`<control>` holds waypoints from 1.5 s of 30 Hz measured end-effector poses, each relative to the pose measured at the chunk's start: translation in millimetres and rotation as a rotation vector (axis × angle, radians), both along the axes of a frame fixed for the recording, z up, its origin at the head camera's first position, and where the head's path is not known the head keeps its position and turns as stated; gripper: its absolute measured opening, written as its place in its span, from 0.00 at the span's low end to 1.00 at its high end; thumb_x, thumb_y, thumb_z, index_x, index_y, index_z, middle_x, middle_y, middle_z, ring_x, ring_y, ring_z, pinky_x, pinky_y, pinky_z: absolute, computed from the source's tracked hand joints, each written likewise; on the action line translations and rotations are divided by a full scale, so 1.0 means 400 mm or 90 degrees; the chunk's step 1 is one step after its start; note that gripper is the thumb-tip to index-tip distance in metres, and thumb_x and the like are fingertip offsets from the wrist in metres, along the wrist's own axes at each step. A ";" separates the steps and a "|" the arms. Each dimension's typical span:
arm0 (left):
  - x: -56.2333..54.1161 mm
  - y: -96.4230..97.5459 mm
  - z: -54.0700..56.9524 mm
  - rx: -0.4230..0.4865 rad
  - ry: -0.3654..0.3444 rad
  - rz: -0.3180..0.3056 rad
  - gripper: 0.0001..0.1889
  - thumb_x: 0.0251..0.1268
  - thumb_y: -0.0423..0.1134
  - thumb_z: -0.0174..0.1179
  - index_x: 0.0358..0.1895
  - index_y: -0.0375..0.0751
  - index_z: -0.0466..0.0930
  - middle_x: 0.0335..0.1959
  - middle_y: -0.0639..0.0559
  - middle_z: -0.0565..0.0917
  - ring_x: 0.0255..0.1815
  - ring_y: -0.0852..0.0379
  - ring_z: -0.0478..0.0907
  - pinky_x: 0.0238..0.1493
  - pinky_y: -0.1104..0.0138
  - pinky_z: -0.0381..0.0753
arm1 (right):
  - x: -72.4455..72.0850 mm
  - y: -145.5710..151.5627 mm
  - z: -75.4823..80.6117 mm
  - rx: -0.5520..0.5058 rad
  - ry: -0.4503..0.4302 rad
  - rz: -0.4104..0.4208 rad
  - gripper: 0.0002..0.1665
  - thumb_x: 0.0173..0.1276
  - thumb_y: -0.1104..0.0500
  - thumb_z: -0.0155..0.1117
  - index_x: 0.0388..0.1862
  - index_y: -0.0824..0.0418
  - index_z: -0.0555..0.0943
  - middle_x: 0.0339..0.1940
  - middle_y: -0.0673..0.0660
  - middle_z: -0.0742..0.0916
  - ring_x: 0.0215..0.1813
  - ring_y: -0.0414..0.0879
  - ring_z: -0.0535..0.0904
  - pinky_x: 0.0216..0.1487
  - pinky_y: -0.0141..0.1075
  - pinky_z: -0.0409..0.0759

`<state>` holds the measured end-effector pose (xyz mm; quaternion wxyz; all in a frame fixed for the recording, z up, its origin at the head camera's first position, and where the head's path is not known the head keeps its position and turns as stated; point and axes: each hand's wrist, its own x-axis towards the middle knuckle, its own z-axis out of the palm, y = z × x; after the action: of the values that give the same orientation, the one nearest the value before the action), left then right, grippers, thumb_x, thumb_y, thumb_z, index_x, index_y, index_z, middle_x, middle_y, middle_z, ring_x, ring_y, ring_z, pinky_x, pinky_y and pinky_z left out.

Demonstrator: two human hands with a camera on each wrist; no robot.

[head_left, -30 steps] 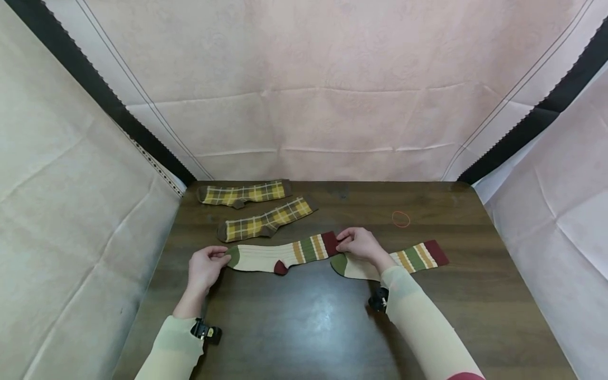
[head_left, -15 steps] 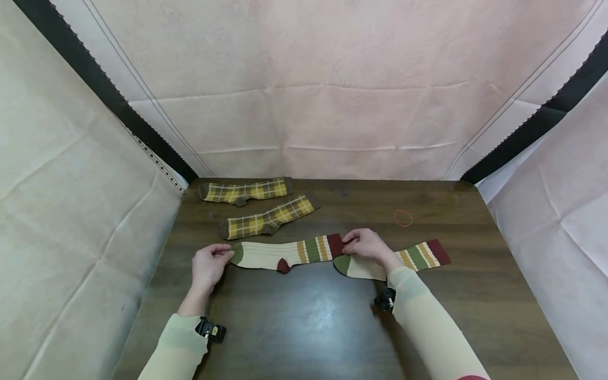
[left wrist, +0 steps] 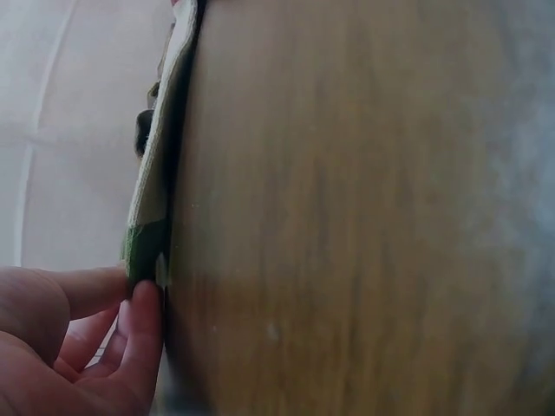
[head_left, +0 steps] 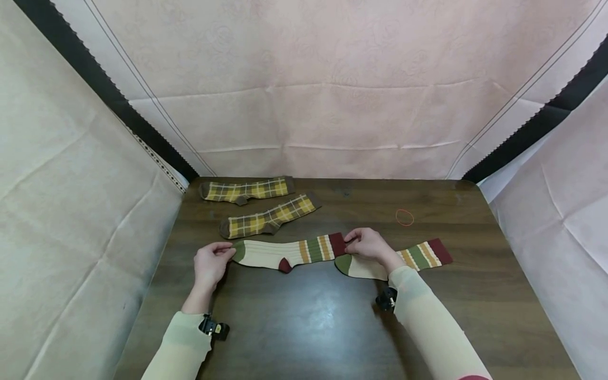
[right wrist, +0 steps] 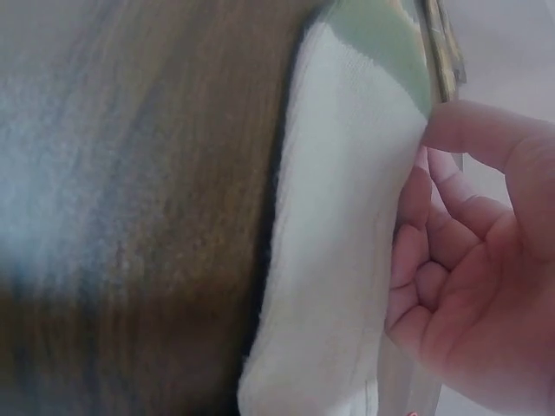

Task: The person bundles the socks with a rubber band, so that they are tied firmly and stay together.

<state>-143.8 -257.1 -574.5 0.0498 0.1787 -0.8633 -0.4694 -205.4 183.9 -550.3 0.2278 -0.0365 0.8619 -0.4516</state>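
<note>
A cream sock [head_left: 268, 254] with a green toe, a burgundy heel and striped cuff stretches flat between both hands. My left hand [head_left: 209, 265] pinches its toe; the left wrist view shows thumb and fingers on either side of the green toe [left wrist: 144, 251]. At the other end, my right hand [head_left: 369, 247] pinches the burgundy cuff between thumb and fingers. Beneath that hand lies a matching sock [head_left: 420, 256], its middle partly hidden by the hand and wrist. The right wrist view shows this second sock's cream foot [right wrist: 338, 191] close beside the curled fingers.
Two yellow plaid socks, a far one [head_left: 247, 190] and a nearer one [head_left: 271, 216], lie at the back left of the dark wooden table [head_left: 294, 327]. An orange-red elastic band [head_left: 405, 217] lies at the back right. Pale cloth walls [head_left: 332, 105] enclose the table.
Both hands and the held sock keep nearly the same place on the table. The whole head view has shifted slightly, with everything appearing a little further right.
</note>
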 end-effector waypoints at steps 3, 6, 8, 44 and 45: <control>0.001 0.002 0.001 0.003 0.001 0.004 0.09 0.73 0.37 0.71 0.49 0.37 0.92 0.43 0.43 0.91 0.40 0.55 0.85 0.35 0.72 0.79 | 0.001 0.001 0.001 -0.004 0.006 0.003 0.15 0.67 0.61 0.74 0.51 0.65 0.86 0.39 0.56 0.90 0.39 0.47 0.82 0.41 0.38 0.77; 0.001 0.005 0.001 -0.001 0.003 0.001 0.09 0.73 0.38 0.72 0.49 0.37 0.92 0.43 0.43 0.92 0.39 0.55 0.85 0.35 0.72 0.79 | 0.002 0.004 0.001 -0.001 0.014 -0.001 0.15 0.66 0.63 0.72 0.51 0.65 0.85 0.40 0.57 0.90 0.39 0.48 0.82 0.41 0.38 0.77; 0.000 0.008 0.000 -0.003 0.004 -0.003 0.09 0.73 0.38 0.72 0.49 0.37 0.92 0.42 0.43 0.92 0.39 0.55 0.85 0.35 0.72 0.79 | 0.002 0.006 0.001 0.003 0.017 -0.005 0.15 0.66 0.63 0.71 0.51 0.65 0.85 0.40 0.57 0.90 0.39 0.48 0.82 0.41 0.38 0.78; -0.007 0.284 0.050 0.110 0.151 -0.176 0.13 0.69 0.34 0.74 0.52 0.31 0.88 0.37 0.47 0.88 0.37 0.53 0.86 0.38 0.70 0.85 | 0.058 0.266 0.007 -0.059 0.156 -0.028 0.23 0.79 0.59 0.69 0.67 0.67 0.80 0.55 0.65 0.89 0.55 0.55 0.86 0.48 0.34 0.85; -0.009 0.301 0.047 0.118 0.140 -0.186 0.12 0.69 0.34 0.74 0.51 0.32 0.88 0.37 0.48 0.88 0.36 0.54 0.86 0.38 0.69 0.85 | 0.061 0.275 0.007 -0.054 0.156 -0.034 0.23 0.79 0.59 0.69 0.67 0.67 0.80 0.55 0.65 0.89 0.55 0.54 0.86 0.47 0.35 0.85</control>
<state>-147.3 -136.6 -555.7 0.0583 0.0030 -0.8225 -0.5658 -180.8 294.0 -547.5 0.1068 -0.0784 0.8640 -0.4857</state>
